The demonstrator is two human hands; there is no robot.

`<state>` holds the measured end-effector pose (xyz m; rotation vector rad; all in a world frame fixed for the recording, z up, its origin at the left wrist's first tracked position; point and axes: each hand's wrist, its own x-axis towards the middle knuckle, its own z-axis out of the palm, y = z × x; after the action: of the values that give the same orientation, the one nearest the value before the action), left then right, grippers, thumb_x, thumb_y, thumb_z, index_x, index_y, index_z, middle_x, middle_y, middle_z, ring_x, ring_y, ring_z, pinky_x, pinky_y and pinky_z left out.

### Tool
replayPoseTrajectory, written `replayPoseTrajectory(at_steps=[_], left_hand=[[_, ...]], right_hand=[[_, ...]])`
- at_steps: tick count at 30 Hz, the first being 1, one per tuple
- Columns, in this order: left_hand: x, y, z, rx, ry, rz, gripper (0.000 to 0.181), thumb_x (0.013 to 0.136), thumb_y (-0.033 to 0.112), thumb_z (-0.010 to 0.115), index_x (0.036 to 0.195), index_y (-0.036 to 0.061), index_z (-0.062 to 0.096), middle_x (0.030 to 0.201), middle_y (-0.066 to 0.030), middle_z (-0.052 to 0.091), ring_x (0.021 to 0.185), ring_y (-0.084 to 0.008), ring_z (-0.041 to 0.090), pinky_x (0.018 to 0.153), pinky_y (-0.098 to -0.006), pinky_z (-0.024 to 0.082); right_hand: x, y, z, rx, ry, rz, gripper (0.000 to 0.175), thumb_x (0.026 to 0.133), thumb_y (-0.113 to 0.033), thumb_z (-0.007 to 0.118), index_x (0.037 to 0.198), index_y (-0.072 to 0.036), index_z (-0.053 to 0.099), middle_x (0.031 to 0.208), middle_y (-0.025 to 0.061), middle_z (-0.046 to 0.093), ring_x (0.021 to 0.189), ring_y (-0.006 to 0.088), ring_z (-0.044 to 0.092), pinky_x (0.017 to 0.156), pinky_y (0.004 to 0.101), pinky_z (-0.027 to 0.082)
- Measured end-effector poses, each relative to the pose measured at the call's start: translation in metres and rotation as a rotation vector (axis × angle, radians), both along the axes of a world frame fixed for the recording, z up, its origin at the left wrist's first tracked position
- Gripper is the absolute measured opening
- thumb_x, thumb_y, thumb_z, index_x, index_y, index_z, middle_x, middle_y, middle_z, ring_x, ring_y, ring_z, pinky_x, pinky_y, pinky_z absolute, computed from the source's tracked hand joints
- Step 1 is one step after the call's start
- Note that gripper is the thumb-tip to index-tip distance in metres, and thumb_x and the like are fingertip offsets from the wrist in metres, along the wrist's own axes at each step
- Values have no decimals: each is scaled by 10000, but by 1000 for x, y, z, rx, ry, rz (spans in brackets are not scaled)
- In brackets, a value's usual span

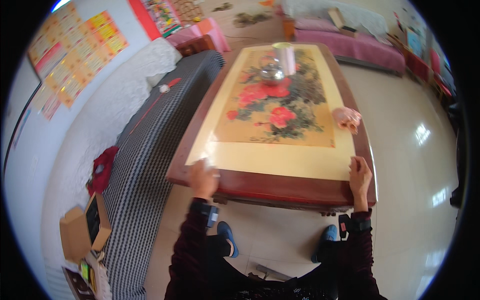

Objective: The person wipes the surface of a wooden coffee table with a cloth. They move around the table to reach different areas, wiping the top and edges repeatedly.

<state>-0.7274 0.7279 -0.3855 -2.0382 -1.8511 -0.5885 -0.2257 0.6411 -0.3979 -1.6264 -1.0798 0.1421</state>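
Observation:
A low table with a reddish-brown wooden rim (262, 187) stands before me, and a cream-bordered flower painting (277, 116) lies along its top. Over the near left corner of the painting is my left hand (203, 179), blurred, with something whitish at its fingertips that I cannot make out. My right hand (360, 176) is at the near right corner, its fingers curled by the cream border; whether it grips the edge cannot be told. A crumpled pink cloth or bag (347, 119) lies beyond it on the right edge. Towards the far end stand a shiny metal kettle (272, 72) and a pale cylindrical container (288, 60).
A long seat with a checked cover (150, 150) runs along the left, bearing a dark red cloth (103, 168) and an open cardboard box (75, 234). A pink-covered seat (348, 48) stands at the far right. Tiled floor (405, 150) lies right of the table.

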Motion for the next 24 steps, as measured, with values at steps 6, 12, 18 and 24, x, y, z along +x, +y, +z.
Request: replayPoseTrajectory(at_steps=[6,12,18,24], left_hand=[[216,-80,15,-4,-430,-579,469,755,268,770,1140,50,616,1125,-148,616,1073,-360,576,882,-477,457],[248,-100,17,-121,-318,-790,528,850,284,693,1318,75,567,1380,-132,531,1353,-353,445,1097,-492,368],[78,-26,15,63,-314,-476,388,782,180,746,1132,100,601,1098,-75,602,1042,-307,584,825,-450,501],[-103,26,-1,41,-144,-50,368,868,300,698,1196,149,626,1192,-60,619,1139,-310,571,909,-468,498]], right_hand=[[5,1,-5,-14,-106,8,177,989,-185,602,974,-22,669,766,117,649,681,218,634,660,347,508],[14,-2,-7,-87,-129,-27,234,997,-232,590,937,-22,671,704,51,606,623,126,553,597,301,456],[19,1,-11,-133,-136,-40,241,993,-249,597,916,-35,676,684,32,593,583,98,526,555,285,434],[25,7,-18,-155,-176,-43,241,983,-244,606,908,-26,676,681,40,600,613,112,552,592,296,459]])
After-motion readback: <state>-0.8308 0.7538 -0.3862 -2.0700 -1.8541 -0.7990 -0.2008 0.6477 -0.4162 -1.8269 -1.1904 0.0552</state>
